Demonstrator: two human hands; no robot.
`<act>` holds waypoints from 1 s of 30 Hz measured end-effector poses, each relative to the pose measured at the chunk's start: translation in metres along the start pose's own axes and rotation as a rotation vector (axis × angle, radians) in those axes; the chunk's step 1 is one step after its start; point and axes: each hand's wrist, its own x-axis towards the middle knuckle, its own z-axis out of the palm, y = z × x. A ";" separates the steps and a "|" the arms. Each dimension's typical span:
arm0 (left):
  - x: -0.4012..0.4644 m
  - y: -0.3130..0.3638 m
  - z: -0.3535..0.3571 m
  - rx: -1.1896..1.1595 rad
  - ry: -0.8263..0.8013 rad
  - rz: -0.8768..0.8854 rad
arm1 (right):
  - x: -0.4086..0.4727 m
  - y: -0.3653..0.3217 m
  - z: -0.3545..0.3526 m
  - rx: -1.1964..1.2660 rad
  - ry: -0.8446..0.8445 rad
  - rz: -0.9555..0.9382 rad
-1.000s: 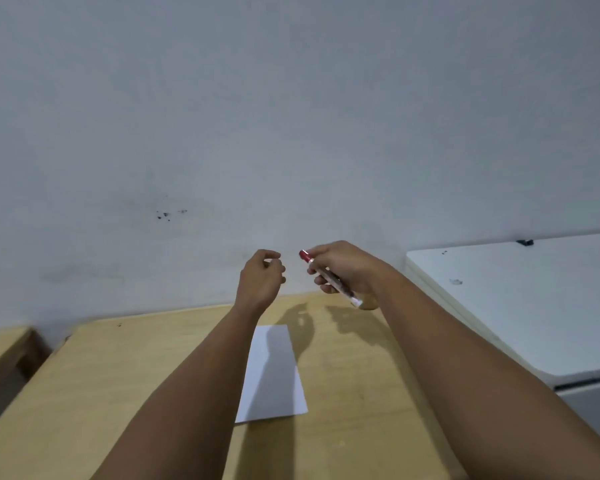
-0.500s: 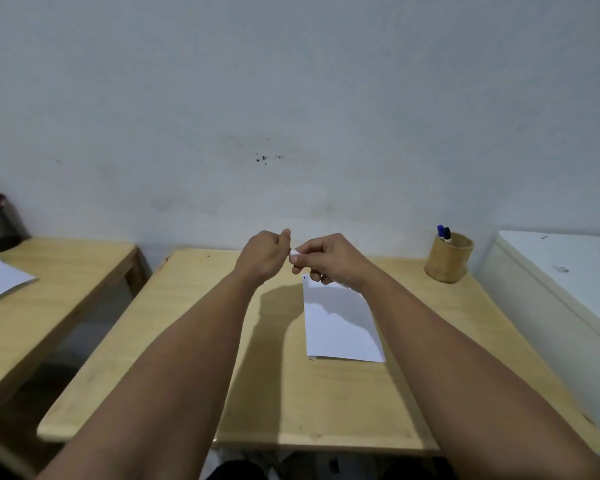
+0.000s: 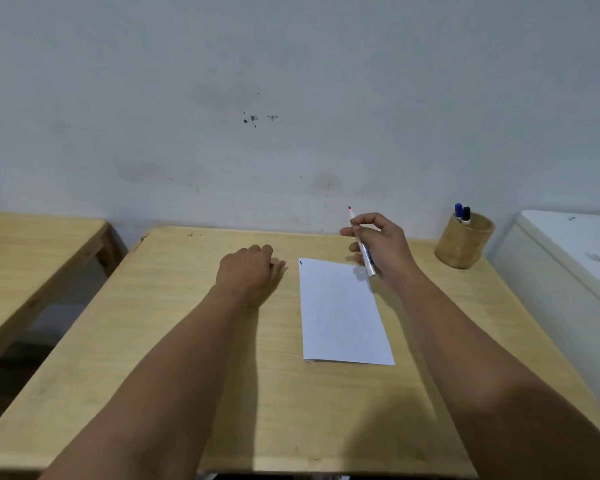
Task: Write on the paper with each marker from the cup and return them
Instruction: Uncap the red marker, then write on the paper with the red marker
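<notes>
A white sheet of paper (image 3: 340,313) lies on the wooden table (image 3: 222,393), with a small blue mark at its top left corner. My right hand (image 3: 387,245) hovers over the paper's far right corner and grips an uncapped red marker (image 3: 368,261), its red tip pointing up and away. My left hand (image 3: 248,275) rests on the table just left of the paper, fingers curled shut; the marker's cap is not in sight. A round wooden cup (image 3: 463,247) stands at the far right of the table with a blue marker (image 3: 458,211) and a black marker (image 3: 466,213) in it.
A white cabinet or appliance top (image 3: 575,244) adjoins the table on the right. A second wooden table (image 3: 32,244) stands to the left across a gap. A grey wall (image 3: 291,98) runs directly behind the table.
The hands came together at the marker's capped end, then parted. The marker's red tip is now bare, the left hand has dropped to the table, and the view has tilted down.
</notes>
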 end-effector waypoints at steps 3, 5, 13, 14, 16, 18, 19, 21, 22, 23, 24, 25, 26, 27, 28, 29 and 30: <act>0.000 -0.006 0.003 0.018 -0.039 -0.039 | 0.002 0.000 -0.007 0.055 0.034 0.005; -0.003 -0.006 0.000 -0.015 -0.045 -0.079 | 0.000 -0.002 -0.012 0.092 0.056 -0.002; -0.037 0.022 -0.023 -0.201 0.216 0.283 | -0.019 -0.016 -0.012 0.539 0.046 0.198; -0.045 0.027 -0.024 -0.205 0.149 0.354 | -0.022 -0.013 -0.011 0.539 0.033 0.187; -0.061 0.035 -0.023 -0.181 -0.008 0.418 | -0.027 -0.007 -0.008 0.481 0.004 0.134; -0.075 0.037 -0.018 -0.144 -0.115 0.422 | -0.035 -0.004 -0.001 0.376 0.009 0.095; -0.080 0.035 -0.016 -0.129 -0.153 0.413 | -0.039 -0.005 0.002 0.329 0.027 0.087; -0.088 0.032 -0.010 -0.120 -0.210 0.388 | -0.042 -0.007 0.010 0.252 0.079 0.081; -0.091 0.031 -0.007 -0.125 -0.218 0.379 | -0.043 -0.007 0.014 0.219 0.090 0.074; -0.092 0.029 -0.004 -0.134 -0.212 0.374 | -0.044 -0.008 0.018 0.191 0.084 0.071; -0.093 0.029 -0.002 -0.142 -0.201 0.372 | -0.045 -0.008 0.022 0.150 0.070 0.061; -0.092 0.028 0.000 -0.145 -0.198 0.370 | -0.045 -0.006 0.027 0.108 0.055 0.049; -0.092 0.028 0.001 -0.147 -0.201 0.370 | -0.045 -0.003 0.032 0.061 0.047 0.030; -0.091 0.028 0.002 -0.147 -0.205 0.370 | -0.043 0.000 0.037 0.019 0.047 0.007; -0.090 0.027 0.002 -0.150 -0.206 0.370 | -0.040 0.005 0.043 -0.022 0.057 -0.016; -0.090 0.027 0.002 -0.155 -0.209 0.367 | -0.037 0.010 0.048 -0.052 0.074 -0.032; -0.089 0.027 0.002 -0.163 -0.212 0.363 | -0.034 0.015 0.054 -0.077 0.085 -0.042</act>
